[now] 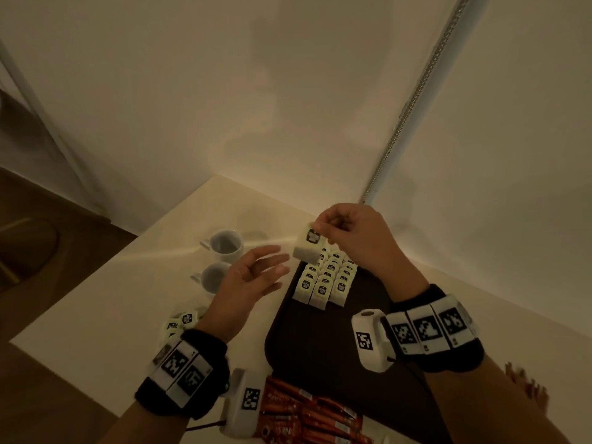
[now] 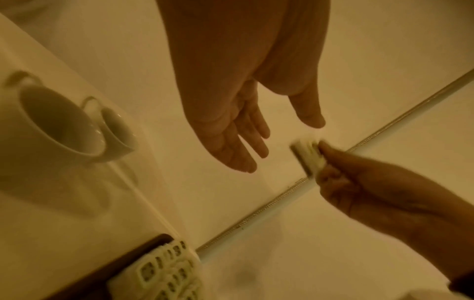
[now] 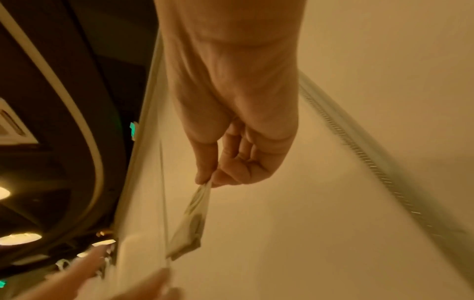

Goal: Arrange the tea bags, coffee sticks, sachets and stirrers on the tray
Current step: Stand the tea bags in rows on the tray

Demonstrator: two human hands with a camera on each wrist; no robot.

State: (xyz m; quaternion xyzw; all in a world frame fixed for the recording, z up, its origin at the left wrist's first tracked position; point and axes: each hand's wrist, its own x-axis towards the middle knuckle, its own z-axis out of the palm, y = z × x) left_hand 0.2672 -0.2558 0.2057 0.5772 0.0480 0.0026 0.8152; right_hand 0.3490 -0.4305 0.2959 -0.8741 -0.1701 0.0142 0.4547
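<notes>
The right hand [image 1: 349, 233] pinches a tea bag [image 1: 308, 246] by its top above the tray [image 1: 320, 341] rows, ready to place; the left hand [image 1: 253, 280] waits spread and empty.

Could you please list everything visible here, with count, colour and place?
tray: one, dark, on the table in front of the person.
tea bags in rows: many, pale with dark labels, at the tray's far end.
held tea bag: one, pale, above the rows.
loose tea bags: several, pale, on the table left of the tray.
coffee sticks: several, red, at the tray's near edge.
cups: two, white, left of the tray.
table: one, white.
left hand: open, empty.
right hand: its grip pinches the held tea bag.
</notes>
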